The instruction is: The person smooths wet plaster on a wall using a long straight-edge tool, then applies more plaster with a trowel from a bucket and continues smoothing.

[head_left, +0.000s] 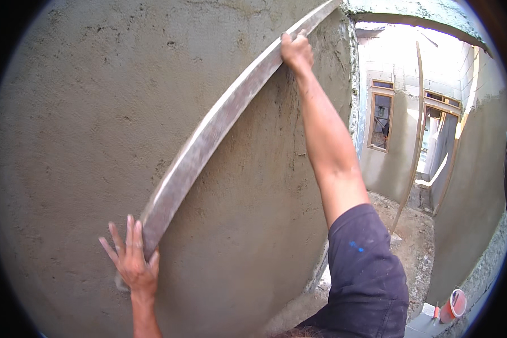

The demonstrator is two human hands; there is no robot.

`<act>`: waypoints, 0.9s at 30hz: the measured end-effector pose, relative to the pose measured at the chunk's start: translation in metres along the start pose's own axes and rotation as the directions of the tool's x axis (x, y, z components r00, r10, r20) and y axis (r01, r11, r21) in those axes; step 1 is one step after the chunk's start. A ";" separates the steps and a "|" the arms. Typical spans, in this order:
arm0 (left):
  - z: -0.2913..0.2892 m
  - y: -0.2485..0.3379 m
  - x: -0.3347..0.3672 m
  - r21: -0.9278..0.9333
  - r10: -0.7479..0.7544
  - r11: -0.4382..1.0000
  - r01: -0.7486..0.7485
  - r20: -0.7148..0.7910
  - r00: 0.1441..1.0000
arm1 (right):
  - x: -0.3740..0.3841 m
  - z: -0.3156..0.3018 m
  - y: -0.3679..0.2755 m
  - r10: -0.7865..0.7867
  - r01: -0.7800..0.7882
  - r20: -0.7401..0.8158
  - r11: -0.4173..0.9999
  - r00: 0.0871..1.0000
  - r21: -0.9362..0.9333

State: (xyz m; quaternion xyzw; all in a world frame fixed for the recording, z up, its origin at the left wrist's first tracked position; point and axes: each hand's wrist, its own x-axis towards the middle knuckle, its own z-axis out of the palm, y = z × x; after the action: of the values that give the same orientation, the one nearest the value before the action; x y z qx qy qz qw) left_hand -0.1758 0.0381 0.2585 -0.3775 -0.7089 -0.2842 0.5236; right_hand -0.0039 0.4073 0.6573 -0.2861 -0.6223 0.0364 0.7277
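A long grey plasterer's straightedge [200, 147] lies slantwise against a plastered wall [84, 124], from the lower left to the upper right; it looks curved in this view. Around its upper part my right hand [297, 52] is closed, with the arm stretched up. My left hand [134, 263] holds the lower end between the thumb and the straightened, spread fingers. Whether those fingertips also touch the wall, I cannot tell. The grey-brown plaster is rough and pitted above the straightedge and looks smoother below it.
At right, a doorway with a rough edge [354, 84] opens onto a passage with rubble ground [417, 248]. Wooden poles [419, 112] lean there, near a framed window [381, 115]. An orange-red bucket [453, 307] stands at the lower right.
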 end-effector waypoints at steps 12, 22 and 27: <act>0.003 -0.018 -0.051 -0.016 -0.016 1.000 0.017 0.046 0.999 | -0.064 0.015 0.052 0.011 -0.015 0.054 0.996 0.999 0.091; -0.002 -0.017 -0.028 -0.013 0.100 0.995 -0.100 0.041 0.994 | -0.038 0.014 0.066 0.023 -0.025 0.017 0.996 1.000 0.091; 0.006 -0.034 -0.086 -0.004 0.081 0.997 -0.082 0.126 0.989 | -0.106 0.012 0.089 0.035 -0.034 0.000 0.989 0.999 0.142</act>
State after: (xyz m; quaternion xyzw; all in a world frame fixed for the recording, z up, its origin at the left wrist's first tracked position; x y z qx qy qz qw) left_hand -0.1929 0.0033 0.1739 -0.4230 -0.7248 -0.2375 0.4892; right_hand -0.0119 0.4428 0.5232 -0.2441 -0.6123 0.0930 0.7462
